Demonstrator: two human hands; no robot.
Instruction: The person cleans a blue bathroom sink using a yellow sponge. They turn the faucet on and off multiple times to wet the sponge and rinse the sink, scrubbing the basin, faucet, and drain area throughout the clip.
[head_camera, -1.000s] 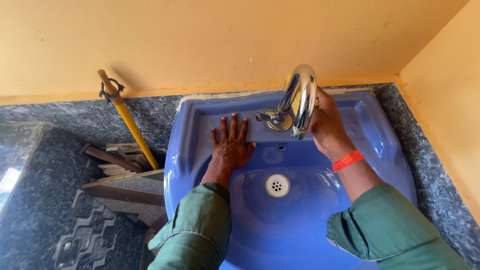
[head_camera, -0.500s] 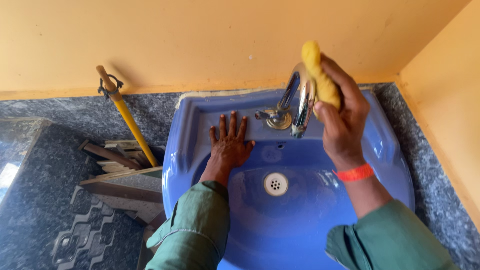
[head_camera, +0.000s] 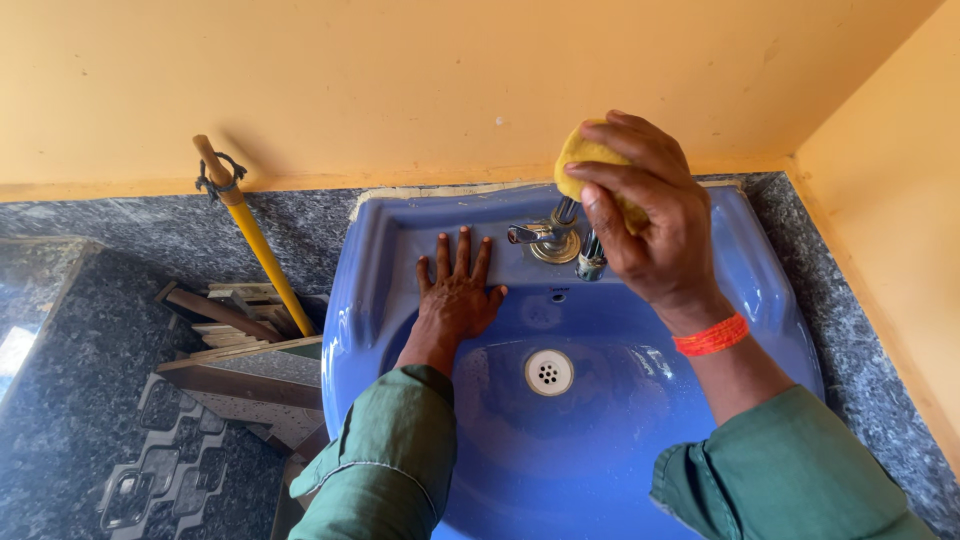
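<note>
A blue ceramic basin (head_camera: 380, 260) is set into a grey granite counter, with a round white drain (head_camera: 548, 371) in its bowl. My left hand (head_camera: 457, 290) lies flat, fingers spread, on the basin's back ledge, left of the chrome tap (head_camera: 556, 236). My right hand (head_camera: 645, 215) grips a yellow sponge (head_camera: 578, 150) and presses it over the top of the tap's curved spout, hiding most of the spout. An orange band circles my right wrist. Both sleeves are green.
A yellow-handled tool (head_camera: 252, 233) leans against the orange wall left of the basin, above a pile of wood offcuts (head_camera: 235, 325). Dark patterned floor tiles (head_camera: 165, 470) lie lower left. The granite counter (head_camera: 860, 330) runs along the right, meeting the side wall.
My right hand came from behind the tap, lifted the sponge up above the spout, then swung left and down over the spout's top. My left hand has stayed flat on the ledge.
</note>
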